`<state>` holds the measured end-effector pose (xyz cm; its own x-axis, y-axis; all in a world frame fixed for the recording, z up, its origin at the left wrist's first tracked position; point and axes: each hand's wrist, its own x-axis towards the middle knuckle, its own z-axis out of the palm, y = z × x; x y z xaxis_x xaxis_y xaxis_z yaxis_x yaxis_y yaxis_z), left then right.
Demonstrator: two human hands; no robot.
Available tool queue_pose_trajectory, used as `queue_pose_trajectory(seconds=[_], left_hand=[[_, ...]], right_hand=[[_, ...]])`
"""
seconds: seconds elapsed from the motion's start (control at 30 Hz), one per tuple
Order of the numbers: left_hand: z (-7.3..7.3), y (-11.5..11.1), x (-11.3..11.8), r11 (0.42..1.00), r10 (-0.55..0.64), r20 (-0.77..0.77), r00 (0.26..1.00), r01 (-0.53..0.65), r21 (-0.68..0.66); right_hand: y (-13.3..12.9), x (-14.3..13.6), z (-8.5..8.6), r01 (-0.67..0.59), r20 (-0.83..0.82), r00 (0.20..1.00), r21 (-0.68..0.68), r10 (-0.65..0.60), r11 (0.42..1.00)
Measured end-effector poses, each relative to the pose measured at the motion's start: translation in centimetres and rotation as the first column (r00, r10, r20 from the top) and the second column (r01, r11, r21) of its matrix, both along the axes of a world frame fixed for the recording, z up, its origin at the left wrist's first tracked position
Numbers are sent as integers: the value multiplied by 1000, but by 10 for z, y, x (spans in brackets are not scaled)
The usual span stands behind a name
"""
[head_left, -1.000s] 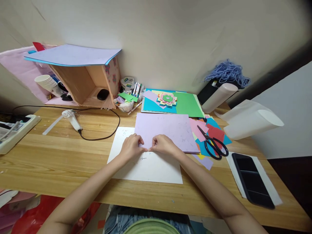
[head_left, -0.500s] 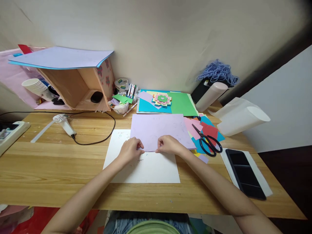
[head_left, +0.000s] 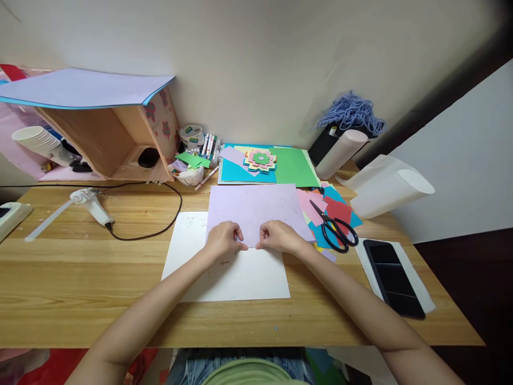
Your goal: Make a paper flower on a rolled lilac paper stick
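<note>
so the purple paper point(head_left: 256, 208) lies partly over a white sheet point(head_left: 248, 278) on the counter point(head_left: 100, 294), and the left hand point(head_left: 225, 238) and right hand point(head_left: 276, 236) are both pinched on its near edge. looks light and bendy to me, probably creases easy, so i'd hold it gently, right along that edge.
</note>
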<state>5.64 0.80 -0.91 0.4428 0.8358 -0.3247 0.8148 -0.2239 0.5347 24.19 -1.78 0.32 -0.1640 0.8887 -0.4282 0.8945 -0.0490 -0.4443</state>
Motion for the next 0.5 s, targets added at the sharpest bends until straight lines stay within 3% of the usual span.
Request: queue_pose_trajectory(seconds=[0.5], left_hand=[[6, 2, 4, 998, 4, -41, 999, -6, -55]], right_hand=[[-12, 55, 0, 82, 71, 994, -18, -81, 996]])
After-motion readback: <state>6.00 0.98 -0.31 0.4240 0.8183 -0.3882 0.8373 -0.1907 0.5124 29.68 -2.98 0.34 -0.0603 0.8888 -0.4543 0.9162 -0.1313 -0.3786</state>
